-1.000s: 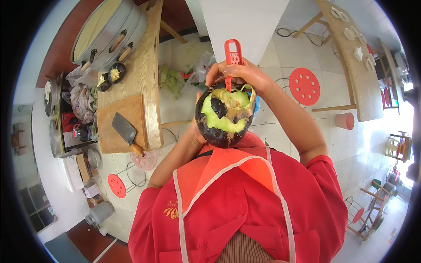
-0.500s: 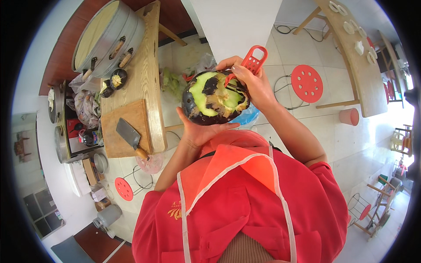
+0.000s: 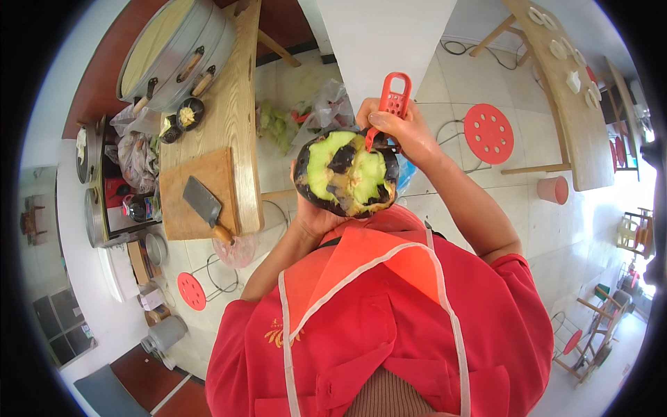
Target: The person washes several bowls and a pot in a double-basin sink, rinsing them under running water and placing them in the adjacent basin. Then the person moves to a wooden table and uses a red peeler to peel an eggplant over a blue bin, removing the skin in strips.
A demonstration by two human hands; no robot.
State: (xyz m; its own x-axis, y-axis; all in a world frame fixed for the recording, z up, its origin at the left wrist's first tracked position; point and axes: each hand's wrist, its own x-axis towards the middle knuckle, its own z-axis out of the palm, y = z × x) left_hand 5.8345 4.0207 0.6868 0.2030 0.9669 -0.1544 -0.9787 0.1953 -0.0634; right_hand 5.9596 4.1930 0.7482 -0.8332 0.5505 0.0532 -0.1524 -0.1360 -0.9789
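Left hand [image 3: 314,221] cups squash [image 3: 346,172] from below, mostly hidden. Right hand [image 3: 405,133] grips red peeler [image 3: 390,110]; blade obscured against rind.

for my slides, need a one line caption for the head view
Left hand cradles a dark-skinned squash while the right hand works a red peeler on it.

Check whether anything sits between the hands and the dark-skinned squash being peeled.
Nothing visible does. The left hand cups the squash from underneath, and the right hand presses the red peeler directly against its upper edge, with no other object between them.
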